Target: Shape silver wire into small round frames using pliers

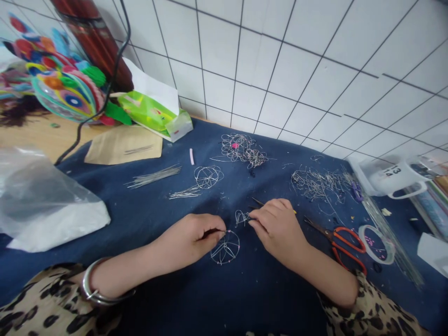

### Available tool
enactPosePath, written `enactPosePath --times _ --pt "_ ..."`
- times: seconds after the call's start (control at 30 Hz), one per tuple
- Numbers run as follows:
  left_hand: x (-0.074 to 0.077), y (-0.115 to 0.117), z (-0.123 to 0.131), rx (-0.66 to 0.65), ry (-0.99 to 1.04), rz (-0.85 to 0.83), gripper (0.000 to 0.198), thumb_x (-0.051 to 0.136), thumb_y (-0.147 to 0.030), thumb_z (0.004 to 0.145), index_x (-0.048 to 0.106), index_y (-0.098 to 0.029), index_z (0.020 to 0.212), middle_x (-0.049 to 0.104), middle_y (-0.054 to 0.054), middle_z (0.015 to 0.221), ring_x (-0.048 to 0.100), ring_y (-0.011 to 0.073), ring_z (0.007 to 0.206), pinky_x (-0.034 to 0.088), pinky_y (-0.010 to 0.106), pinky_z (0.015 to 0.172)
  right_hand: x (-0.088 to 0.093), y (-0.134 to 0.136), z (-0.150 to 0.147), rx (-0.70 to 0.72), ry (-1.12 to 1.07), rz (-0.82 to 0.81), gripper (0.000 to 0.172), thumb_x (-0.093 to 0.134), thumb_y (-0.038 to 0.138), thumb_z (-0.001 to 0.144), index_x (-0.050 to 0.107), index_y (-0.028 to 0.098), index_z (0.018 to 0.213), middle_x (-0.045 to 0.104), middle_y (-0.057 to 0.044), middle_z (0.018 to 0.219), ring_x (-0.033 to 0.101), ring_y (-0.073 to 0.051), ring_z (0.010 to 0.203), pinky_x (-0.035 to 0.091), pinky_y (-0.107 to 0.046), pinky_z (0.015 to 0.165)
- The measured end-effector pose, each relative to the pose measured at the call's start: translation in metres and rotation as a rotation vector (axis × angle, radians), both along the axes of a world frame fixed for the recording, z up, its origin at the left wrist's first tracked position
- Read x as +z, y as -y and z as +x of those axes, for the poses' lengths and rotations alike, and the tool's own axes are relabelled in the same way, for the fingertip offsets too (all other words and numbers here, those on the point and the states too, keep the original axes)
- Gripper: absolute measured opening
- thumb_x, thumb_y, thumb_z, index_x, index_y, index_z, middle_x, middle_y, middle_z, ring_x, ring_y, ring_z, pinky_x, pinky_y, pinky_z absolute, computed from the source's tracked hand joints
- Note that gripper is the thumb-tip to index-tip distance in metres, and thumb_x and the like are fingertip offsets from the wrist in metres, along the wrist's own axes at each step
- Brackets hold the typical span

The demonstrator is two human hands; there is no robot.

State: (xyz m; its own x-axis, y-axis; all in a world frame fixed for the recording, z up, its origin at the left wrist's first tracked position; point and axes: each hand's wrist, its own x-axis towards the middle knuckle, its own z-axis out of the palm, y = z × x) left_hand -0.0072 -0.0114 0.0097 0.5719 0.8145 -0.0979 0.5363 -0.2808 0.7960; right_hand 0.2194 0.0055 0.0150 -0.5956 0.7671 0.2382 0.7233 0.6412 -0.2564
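Navy cloth; beaded ring pinched in left hand, wire curl in right hand.

The left hand is masking part of the rim of a beaded wire wheel; right of the wheel, the right hand is concealing most of a dark-tipped tool. Far beyond the wheel, leftward, the top edge is cropping a glossy red cylinder.

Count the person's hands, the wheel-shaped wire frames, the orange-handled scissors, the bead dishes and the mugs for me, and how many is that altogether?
Left hand and right hand: 2
Wheel-shaped wire frames: 2
Orange-handled scissors: 1 pair
Bead dish: 1
Mug: 1
Total: 7
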Motion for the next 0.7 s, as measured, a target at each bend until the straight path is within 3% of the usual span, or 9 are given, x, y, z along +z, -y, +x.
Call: enactPosePath --times 0.27,0.37,0.53,0.7 --pt "-0.004 0.002 0.000 -0.002 -0.001 0.012 0.020 0.041 -0.015 0.083 0.061 -0.017 0.086 0.061 0.000 0.076 0.054 0.0100 0.066 0.039 0.020 0.061 0.011 -0.002 0.010 0.050 0.260 -0.080 0.015 0.049 0.019 0.085 0.062 0.020 0.078 0.057 -0.004 0.068 0.047 -0.018 0.075 0.028 -0.034 0.068" --pt "-0.004 0.003 0.000 0.007 -0.005 0.014 0.020 0.041 -0.015 0.084 0.061 -0.017 0.087 0.061 0.000 0.077 0.055 0.0102 0.067 0.040 0.020 0.061 0.015 -0.001 0.010 0.057 0.181 -0.217 0.005 0.057 0.023 0.081 0.059 0.021 0.085 0.058 0.000 0.070 0.049 -0.016 0.072 0.030 -0.031 0.068" --pt "-0.004 0.004 -0.001 0.001 -0.006 0.043 0.020 0.042 -0.016 0.083 0.061 -0.017 0.087 0.062 0.000 0.077 0.055 0.0109 0.068 0.041 0.021 0.063 0.014 -0.003 0.007 0.061 0.004 -0.371 0.009 0.054 0.018 0.083 0.059 0.023 0.087 0.062 0.002 0.077 0.054 -0.013 0.078 0.034 -0.030 0.073" --pt "-0.005 0.004 -0.001 -0.008 -0.012 0.052 0.020 0.042 -0.016 0.083 0.062 -0.017 0.086 0.061 0.000 0.076 0.055 0.0106 0.067 0.040 0.021 0.062 0.008 -0.005 0.011 0.108 0.036 -0.292 0.021 0.048 0.013 0.085 0.065 0.024 0.089 0.064 0.000 0.078 0.054 -0.015 0.084 0.034 -0.032 0.077"
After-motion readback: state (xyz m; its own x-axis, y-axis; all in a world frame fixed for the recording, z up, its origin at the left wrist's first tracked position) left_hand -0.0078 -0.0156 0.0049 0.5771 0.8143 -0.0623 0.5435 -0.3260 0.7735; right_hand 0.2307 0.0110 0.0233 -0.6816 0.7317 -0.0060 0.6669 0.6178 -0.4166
